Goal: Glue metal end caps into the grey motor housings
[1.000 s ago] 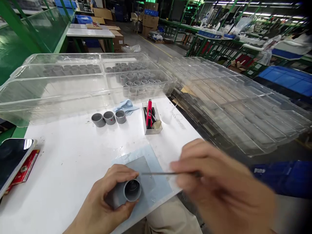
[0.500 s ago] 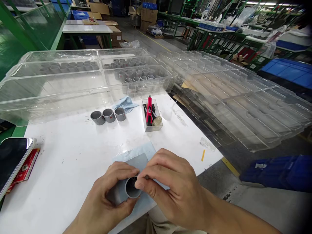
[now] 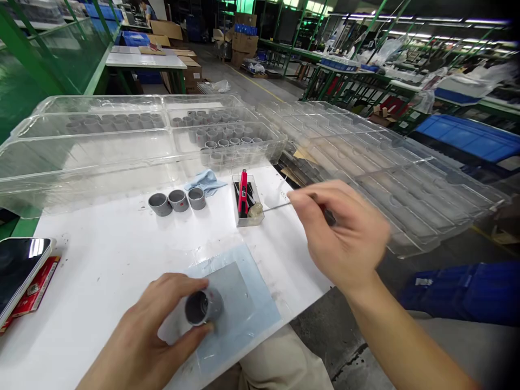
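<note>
White surface spreads out in front of you, with a pale blue mat at its near edge. Your left hand clasps a grey plastic pipe coupling over the mat, fingers wrapped around its body. Its long axis runs roughly left to right, with the open mouth facing left. Your right hand, slightly blurred, sits well apart to the right and farther away, pinching a thin metal pick with its tip pointing left, just beside a small clear box. That box holds a red marker. Your left hand is the nearer one to the coupling. A phone lies at the far left on a red packet. Farther on sit three grey couplings and a blue cloth, then clear plastic trays holding rows of couplings. More clear trays lie stacked to the right.
</note>
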Demonstrator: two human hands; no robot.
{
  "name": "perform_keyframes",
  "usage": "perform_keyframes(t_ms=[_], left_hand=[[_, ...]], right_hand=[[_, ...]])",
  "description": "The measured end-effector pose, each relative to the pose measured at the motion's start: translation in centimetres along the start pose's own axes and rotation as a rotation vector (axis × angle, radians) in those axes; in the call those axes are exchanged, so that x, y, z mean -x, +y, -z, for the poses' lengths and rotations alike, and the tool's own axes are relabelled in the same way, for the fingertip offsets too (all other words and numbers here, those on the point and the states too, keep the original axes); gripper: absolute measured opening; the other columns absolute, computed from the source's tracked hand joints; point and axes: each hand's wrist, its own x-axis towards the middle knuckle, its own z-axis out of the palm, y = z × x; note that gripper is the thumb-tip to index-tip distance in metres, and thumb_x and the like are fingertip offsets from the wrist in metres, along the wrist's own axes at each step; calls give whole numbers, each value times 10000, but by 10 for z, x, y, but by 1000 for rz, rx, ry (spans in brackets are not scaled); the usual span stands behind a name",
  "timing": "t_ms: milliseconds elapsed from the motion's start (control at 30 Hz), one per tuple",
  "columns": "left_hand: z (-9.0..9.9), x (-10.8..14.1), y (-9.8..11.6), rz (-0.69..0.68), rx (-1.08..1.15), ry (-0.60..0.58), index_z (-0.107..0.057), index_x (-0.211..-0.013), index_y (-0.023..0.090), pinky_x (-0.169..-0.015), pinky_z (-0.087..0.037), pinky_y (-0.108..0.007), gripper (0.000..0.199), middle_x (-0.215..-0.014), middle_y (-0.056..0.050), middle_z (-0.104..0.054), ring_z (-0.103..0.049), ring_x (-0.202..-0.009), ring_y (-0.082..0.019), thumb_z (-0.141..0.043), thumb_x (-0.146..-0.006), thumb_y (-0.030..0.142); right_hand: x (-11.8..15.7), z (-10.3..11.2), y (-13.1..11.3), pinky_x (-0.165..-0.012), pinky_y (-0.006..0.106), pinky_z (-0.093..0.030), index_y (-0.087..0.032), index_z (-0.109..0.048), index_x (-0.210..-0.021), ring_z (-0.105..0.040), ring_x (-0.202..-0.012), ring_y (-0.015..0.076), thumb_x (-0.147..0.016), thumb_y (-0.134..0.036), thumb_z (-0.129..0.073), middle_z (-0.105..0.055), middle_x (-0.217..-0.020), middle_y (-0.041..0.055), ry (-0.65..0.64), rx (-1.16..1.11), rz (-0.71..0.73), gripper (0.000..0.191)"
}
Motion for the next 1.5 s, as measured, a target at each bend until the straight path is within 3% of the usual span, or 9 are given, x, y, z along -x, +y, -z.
perform_keyframes(t_ms=[167, 267, 367, 500, 633, 833, 1233, 1367, 1500], left_hand=[[14, 8, -17, -68, -364, 20, -701, -1277, 394, -784, -663, -393, 413, -1089, -30, -807, -799, -910, -307, -730, -873, 476], [15, 9, -15, 84, -380, -109, -750, -1243, 378, -926, -624, -484, 366, -1226, -42, -792, -759, -1082, -353, -667, -890, 428], [13, 2, 0, 381, -258, -137, -752, -1249, 363, -923, -594, -510, 409, -1266, -45, -776, -726, -1076, -369, -672, -868, 488], [4, -6, 23, 616, 265, -63, -772, -1225, 302, -885, -575, -454, 509, -1125, -55, -826, -722, -993, -347, -783, -794, 573], [-7, -4, 27, 635, 701, -76, -799, -1179, 248, -893, -582, -341, 518, -1148, -69, -843, -745, -1056, -306, -883, -747, 521], [-12, 3, 27, 667, 711, -28, -820, -1127, 249, -837, -569, -272, 508, -1022, -49, -855, -740, -986, -268, -908, -715, 533], [-15, 9, 29, 640, 920, 17, -837, -1122, 216, -852, -533, -311, 578, -992, -94, -833, -710, -955, -272, -933, -663, 553], [-14, 10, 27, 580, 1069, 31, -862, -1056, 189, -677, -510, -271, 549, -888, -133, -834, -668, -735, -205, -934, -658, 561], [-13, 8, 28, 554, 1211, 84, -886, -1017, 228, -625, -508, -252, 441, -1007, -132, -835, -725, -794, -232, -937, -679, 506]], right_hand=[[-7, -20, 33, -730, 335, -521, -202, -768, -875, -684, -792, 192, -986, -278, -707, -745, -862, 43, -50, 92, -25, 148], [-4, -26, 41, -744, 331, -506, -195, -773, -872, -688, -801, 197, -1008, -320, -679, -748, -869, 46, -243, 182, -66, 208], [5, -22, 42, -749, 335, -504, -206, -780, -1078, -703, -846, 211, -991, -369, -704, -760, -972, 49, -416, 243, -151, 200], [32, -4, 34, -762, 325, -517, -202, -723, -1212, -678, -830, 187, -1005, -333, -676, -716, -961, 34, -328, 180, -199, 250], [68, 6, 29, -755, 303, -522, -231, -731, -1150, -669, -842, 169, -1024, -295, -640, -710, -946, 19, -390, 56, -245, 168], [98, 1, 40, -740, 295, -532, -244, -760, -1093, -672, -808, 155, -1024, -310, -642, -741, -984, 18, -398, -40, -387, 152], [94, 2, 43, -717, 296, -517, -264, -776, -1038, -651, -772, 160, -1007, -371, -653, -752, -955, 0, -419, -83, -566, 166], [93, 2, 42, -695, 306, -509, -276, -776, -1022, -634, -734, 162, -1006, -402, -647, -751, -943, -7, -427, -86, -608, 181], [94, 3, 43, -701, 318, -505, -280, -773, -1012, -634, -741, 174, -1004, -416, -645, -752, -944, -7, -422, -82, -630, 187]])
